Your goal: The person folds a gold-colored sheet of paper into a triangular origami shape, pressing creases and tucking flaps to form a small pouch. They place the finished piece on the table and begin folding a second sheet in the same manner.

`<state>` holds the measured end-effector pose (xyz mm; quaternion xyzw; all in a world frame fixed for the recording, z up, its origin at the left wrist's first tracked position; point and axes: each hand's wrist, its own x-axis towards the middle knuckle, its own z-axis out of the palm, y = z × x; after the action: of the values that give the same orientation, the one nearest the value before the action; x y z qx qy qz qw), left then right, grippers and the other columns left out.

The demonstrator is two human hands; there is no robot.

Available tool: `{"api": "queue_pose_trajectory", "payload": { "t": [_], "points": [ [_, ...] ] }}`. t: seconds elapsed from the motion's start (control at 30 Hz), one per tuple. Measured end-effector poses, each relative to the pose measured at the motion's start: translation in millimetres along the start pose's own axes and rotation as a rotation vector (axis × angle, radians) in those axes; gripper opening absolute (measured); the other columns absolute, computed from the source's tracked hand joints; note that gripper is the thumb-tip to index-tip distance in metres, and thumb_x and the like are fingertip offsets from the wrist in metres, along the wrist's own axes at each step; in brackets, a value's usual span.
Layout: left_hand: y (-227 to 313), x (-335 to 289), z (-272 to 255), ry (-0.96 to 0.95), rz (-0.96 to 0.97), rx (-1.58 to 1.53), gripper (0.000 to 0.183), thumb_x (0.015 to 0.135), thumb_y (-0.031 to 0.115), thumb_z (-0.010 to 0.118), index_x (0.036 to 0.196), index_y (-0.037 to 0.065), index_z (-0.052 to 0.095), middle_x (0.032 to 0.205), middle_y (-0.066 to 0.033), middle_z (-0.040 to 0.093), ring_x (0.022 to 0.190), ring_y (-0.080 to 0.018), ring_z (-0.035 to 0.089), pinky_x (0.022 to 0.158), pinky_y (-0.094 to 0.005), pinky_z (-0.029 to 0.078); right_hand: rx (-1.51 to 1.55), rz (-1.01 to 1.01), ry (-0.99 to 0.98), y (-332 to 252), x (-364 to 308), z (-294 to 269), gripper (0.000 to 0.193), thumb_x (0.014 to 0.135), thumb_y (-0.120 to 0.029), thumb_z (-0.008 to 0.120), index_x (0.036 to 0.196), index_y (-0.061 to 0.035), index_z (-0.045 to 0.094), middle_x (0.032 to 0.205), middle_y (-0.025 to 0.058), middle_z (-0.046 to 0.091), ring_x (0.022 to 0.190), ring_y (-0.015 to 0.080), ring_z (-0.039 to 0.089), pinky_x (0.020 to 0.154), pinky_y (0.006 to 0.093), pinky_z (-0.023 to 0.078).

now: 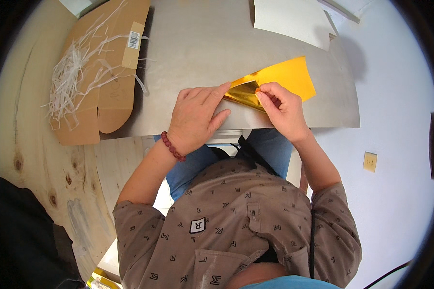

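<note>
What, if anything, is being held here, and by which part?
The bare right hand pinches the tapering, shiny gold, foil-like sheet by its folded-over edge; the left hand touches its narrow left end.

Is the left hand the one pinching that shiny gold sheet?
No: the right hand pinches the gold sheet, while the left hand has its thumb spread from its fingers.

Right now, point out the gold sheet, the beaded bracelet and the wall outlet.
Gold sheet [287, 79], head view: on its matte yellow part.
Beaded bracelet [169, 147], head view: on its dark red beads.
Wall outlet [370, 162], head view: middle of its faceplate.
</note>
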<state>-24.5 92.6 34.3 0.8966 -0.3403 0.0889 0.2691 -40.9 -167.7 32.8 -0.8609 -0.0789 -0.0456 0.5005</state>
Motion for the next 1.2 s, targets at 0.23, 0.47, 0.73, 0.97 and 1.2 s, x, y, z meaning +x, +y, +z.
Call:
{"api": "queue_pose_trajectory", "payload": {
  "t": [0.23, 0.47, 0.73, 0.97, 1.2],
  "points": [
    [10, -11, 6, 0.122, -0.017, -0.100, 0.057, 0.090, 0.016, 0.078, 0.144, 0.007, 0.061, 0.142, -0.0124, 0.065, 0.129, -0.0318, 0.062, 0.110, -0.0459, 0.044, 0.025, 0.092, 0.052, 9, 5, 5, 0.009, 0.098, -0.007, 0.075, 0.105, -0.0021, 0.071, 0.085, 0.0025, 0.072, 0.072, 0.0061, 0.063, 0.068, 0.0237, 0.053],
    [30, -24, 19, 0.048, 0.037, -0.169, 0.054, 0.086, 0.009, 0.078, 0.138, 0.005, 0.065, 0.149, -0.0115, 0.060, 0.143, -0.0288, 0.054, 0.114, -0.0496, 0.041, 0.070, 0.145, 0.036, 9, 6, 3, 0.007, 0.098, -0.003, 0.075, 0.103, -0.0034, 0.071, 0.081, -0.0042, 0.067, 0.070, 0.0014, 0.055, 0.065, 0.0198, 0.048],
    [32, -21, 15, -0.018, -0.024, -0.201, 0.065, 0.081, 0.015, 0.083, 0.142, 0.004, 0.063, 0.155, -0.0105, 0.057, 0.148, -0.0269, 0.050, 0.116, -0.0534, 0.037, 0.046, 0.168, 0.033, 7, 8, 2, 0.005, 0.098, -0.003, 0.075, 0.101, -0.0026, 0.071, 0.079, -0.0053, 0.066, 0.067, -0.0003, 0.052, 0.061, 0.0180, 0.043],
    [27, -18, 10, -0.067, -0.050, -0.160, 0.066, 0.081, 0.020, 0.083, 0.142, 0.004, 0.064, 0.155, -0.0096, 0.057, 0.149, -0.0255, 0.049, 0.118, -0.0543, 0.035, -0.030, 0.200, 0.030, 2, 9, -2, 0.006, 0.097, -0.004, 0.075, 0.102, -0.0012, 0.071, 0.076, -0.0055, 0.065, 0.064, -0.0003, 0.051, 0.060, 0.0175, 0.041],
    [24, -13, 8, -0.106, -0.058, -0.166, 0.069, 0.080, 0.023, 0.084, 0.142, 0.005, 0.064, 0.156, -0.0091, 0.056, 0.150, -0.0250, 0.048, 0.119, -0.0556, 0.034, -0.018, 0.179, 0.066, 8, 10, 1, 0.006, 0.097, -0.004, 0.075, 0.102, -0.0012, 0.072, 0.075, -0.0060, 0.064, 0.063, -0.0009, 0.052, 0.059, 0.0168, 0.041]
  ]
}}
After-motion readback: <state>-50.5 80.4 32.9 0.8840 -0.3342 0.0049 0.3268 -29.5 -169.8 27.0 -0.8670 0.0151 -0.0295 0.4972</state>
